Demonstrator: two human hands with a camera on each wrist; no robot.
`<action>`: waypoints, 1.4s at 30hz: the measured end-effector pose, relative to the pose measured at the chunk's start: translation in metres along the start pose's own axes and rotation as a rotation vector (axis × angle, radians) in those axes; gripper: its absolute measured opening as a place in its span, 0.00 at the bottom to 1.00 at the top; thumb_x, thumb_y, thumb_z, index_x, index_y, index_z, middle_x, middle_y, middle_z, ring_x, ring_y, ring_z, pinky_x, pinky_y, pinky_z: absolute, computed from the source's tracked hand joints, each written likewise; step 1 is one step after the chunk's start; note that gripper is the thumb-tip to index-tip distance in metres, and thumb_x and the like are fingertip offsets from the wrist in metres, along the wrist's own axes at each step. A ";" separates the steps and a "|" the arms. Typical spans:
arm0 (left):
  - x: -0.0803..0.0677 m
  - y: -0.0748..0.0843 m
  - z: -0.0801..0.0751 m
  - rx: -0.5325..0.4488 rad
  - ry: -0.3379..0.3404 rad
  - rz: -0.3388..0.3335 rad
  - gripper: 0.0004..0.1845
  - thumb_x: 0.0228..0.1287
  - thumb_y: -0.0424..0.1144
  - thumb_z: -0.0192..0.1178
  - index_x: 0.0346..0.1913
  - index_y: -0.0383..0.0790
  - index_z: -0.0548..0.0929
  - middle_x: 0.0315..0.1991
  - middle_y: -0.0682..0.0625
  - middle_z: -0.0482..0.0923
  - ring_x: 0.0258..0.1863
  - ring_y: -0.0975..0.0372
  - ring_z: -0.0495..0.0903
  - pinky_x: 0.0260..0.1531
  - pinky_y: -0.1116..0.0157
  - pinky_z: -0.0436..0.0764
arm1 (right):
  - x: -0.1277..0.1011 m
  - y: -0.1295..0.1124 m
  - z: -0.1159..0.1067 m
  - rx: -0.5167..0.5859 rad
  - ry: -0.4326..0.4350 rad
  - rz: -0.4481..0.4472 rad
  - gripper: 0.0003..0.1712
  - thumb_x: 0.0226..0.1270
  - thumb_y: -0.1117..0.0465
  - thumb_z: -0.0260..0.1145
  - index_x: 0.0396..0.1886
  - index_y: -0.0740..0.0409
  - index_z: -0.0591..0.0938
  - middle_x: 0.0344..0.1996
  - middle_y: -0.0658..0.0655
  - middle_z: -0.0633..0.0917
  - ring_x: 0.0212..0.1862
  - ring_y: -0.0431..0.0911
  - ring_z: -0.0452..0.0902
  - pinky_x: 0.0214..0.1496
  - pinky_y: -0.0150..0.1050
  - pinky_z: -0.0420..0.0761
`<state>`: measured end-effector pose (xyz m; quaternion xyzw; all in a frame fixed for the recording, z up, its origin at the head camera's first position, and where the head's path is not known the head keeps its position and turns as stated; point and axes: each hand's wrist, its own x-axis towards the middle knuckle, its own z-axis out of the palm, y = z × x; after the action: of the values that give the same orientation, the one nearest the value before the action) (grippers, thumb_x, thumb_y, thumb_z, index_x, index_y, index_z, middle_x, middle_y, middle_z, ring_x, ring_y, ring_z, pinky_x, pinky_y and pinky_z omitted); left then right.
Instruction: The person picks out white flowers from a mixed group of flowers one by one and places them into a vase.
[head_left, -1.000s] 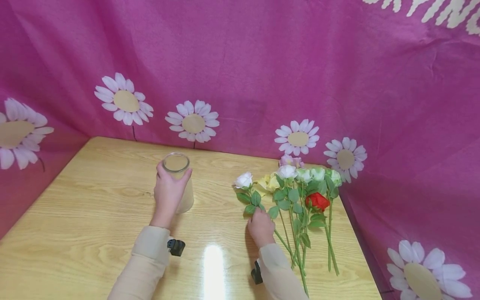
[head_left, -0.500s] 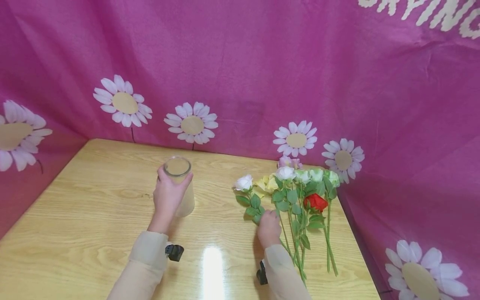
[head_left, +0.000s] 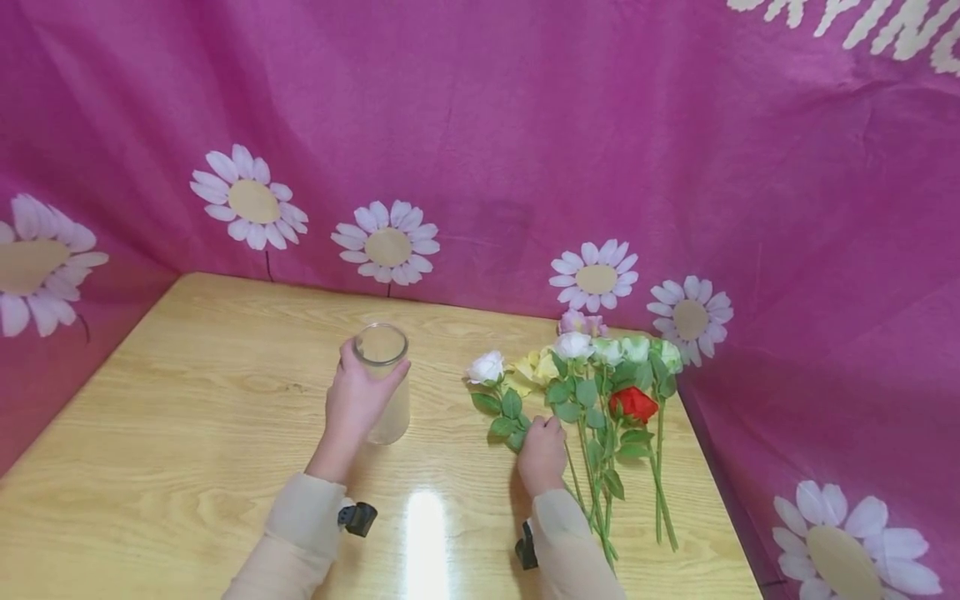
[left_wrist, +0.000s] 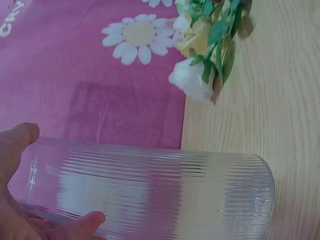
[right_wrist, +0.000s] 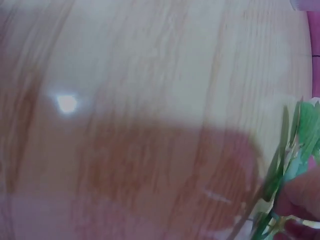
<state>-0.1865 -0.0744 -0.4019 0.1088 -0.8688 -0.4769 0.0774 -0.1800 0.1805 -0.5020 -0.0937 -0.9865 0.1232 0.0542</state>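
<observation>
My left hand (head_left: 358, 402) grips a clear ribbed glass vase (head_left: 384, 383) that stands upright on the wooden table (head_left: 187, 392); in the left wrist view my thumb and a fingertip wrap the vase (left_wrist: 150, 192). My right hand (head_left: 542, 454) lies on the table at the stems of a bunch of artificial flowers (head_left: 592, 392), its fingers curled at the stem of the white rose (head_left: 486, 367). The right wrist view is blurred and shows green leaves (right_wrist: 295, 150) by my fingers. A red rose (head_left: 633, 403), a yellow one (head_left: 536, 365) and pale ones lie in the bunch.
A magenta cloth printed with white daisies (head_left: 386, 244) hangs behind and on both sides of the table. The table's right edge (head_left: 708, 467) runs just beyond the flowers. A bright glare spot (head_left: 426, 521) sits between my forearms.
My left hand has slid the vase to the right and nearer to me. My right hand has shifted right, closer to the stems.
</observation>
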 end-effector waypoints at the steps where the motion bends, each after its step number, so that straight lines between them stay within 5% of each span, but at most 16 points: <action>1: -0.001 0.001 0.001 0.001 0.000 0.010 0.47 0.50 0.58 0.60 0.64 0.34 0.51 0.57 0.32 0.64 0.50 0.38 0.68 0.45 0.44 0.67 | 0.000 0.001 -0.001 0.002 0.003 0.008 0.14 0.52 0.74 0.60 0.40 0.74 0.72 0.34 0.68 0.69 0.37 0.60 0.71 0.27 0.50 0.76; 6: -0.007 0.006 0.006 0.003 0.005 0.043 0.45 0.49 0.56 0.62 0.63 0.33 0.54 0.56 0.32 0.65 0.49 0.39 0.70 0.44 0.45 0.68 | 0.005 0.008 0.005 0.009 -0.056 0.044 0.18 0.52 0.74 0.59 0.43 0.80 0.71 0.33 0.70 0.73 0.37 0.61 0.73 0.33 0.51 0.77; 11: -0.010 0.008 0.009 0.009 -0.006 0.057 0.45 0.50 0.58 0.61 0.62 0.34 0.55 0.56 0.32 0.66 0.49 0.39 0.70 0.43 0.45 0.69 | 0.024 0.034 0.047 -0.031 -0.042 0.009 0.08 0.54 0.73 0.57 0.35 0.72 0.75 0.28 0.65 0.76 0.33 0.58 0.76 0.31 0.49 0.77; 18: -0.013 0.009 0.011 0.006 -0.018 0.075 0.45 0.50 0.58 0.61 0.63 0.34 0.55 0.56 0.32 0.66 0.49 0.39 0.70 0.43 0.45 0.69 | 0.000 0.006 -0.010 -0.030 -0.101 -0.010 0.02 0.56 0.75 0.55 0.27 0.72 0.74 0.24 0.66 0.77 0.31 0.59 0.77 0.30 0.49 0.77; 30: -0.021 0.012 0.018 0.022 -0.027 0.085 0.45 0.49 0.58 0.61 0.62 0.34 0.56 0.54 0.33 0.68 0.47 0.40 0.72 0.41 0.45 0.71 | 0.005 0.002 -0.025 -0.017 -0.036 -0.129 0.08 0.54 0.75 0.58 0.35 0.67 0.75 0.22 0.65 0.79 0.27 0.58 0.77 0.25 0.48 0.76; 35: -0.023 0.010 0.018 0.026 -0.016 0.093 0.45 0.49 0.58 0.61 0.62 0.34 0.57 0.53 0.33 0.69 0.46 0.40 0.72 0.39 0.45 0.71 | 0.013 -0.011 -0.048 0.121 0.058 -0.209 0.09 0.49 0.76 0.62 0.29 0.64 0.72 0.19 0.60 0.78 0.23 0.54 0.76 0.22 0.46 0.74; 42: -0.024 0.010 0.017 0.035 -0.020 0.106 0.44 0.50 0.58 0.60 0.62 0.32 0.56 0.53 0.32 0.68 0.46 0.40 0.73 0.39 0.45 0.72 | 0.022 -0.036 -0.080 0.299 0.131 -0.209 0.10 0.45 0.75 0.59 0.29 0.64 0.70 0.19 0.56 0.73 0.20 0.47 0.65 0.21 0.39 0.66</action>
<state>-0.1688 -0.0495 -0.4033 0.0591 -0.8822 -0.4579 0.0921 -0.1973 0.1691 -0.4139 0.0102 -0.9559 0.2558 0.1441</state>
